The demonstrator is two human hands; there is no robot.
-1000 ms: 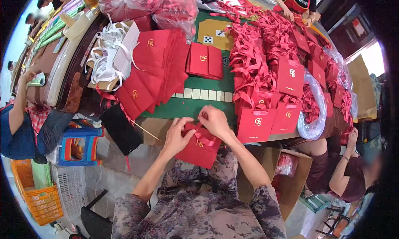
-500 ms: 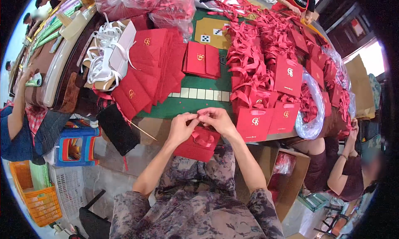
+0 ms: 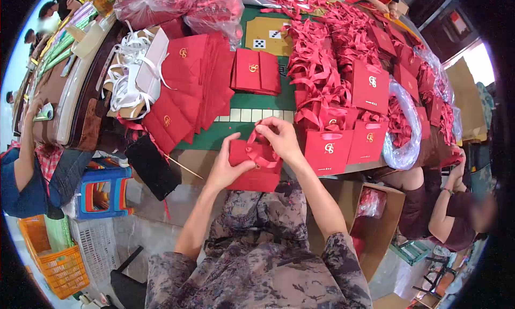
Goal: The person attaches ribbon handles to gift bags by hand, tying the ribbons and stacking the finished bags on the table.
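A small red paper bag (image 3: 256,177) is in front of me, above my lap, with a red ribbon (image 3: 256,148) looped at its top. My left hand (image 3: 229,161) grips the bag's left side, thumb across its front. The fingertips of my right hand (image 3: 276,137) pinch the ribbon above the bag. Beyond my hands, a short stack of flat red bags (image 3: 256,71) lies on the green mat. To the right stand red bags with ribbon handles (image 3: 328,150).
Fanned red bags (image 3: 185,89) and a box of white ribbons (image 3: 140,75) lie on the left. A plastic-wrapped ring (image 3: 399,129) stands at right. Co-workers sit at both sides; another person's hands show at the top right. Below the table edge is a cardboard box (image 3: 375,223).
My hands were close together at the bag's top. Now they are apart: my right hand has raised the ribbon, and my left has moved onto the bag's side.
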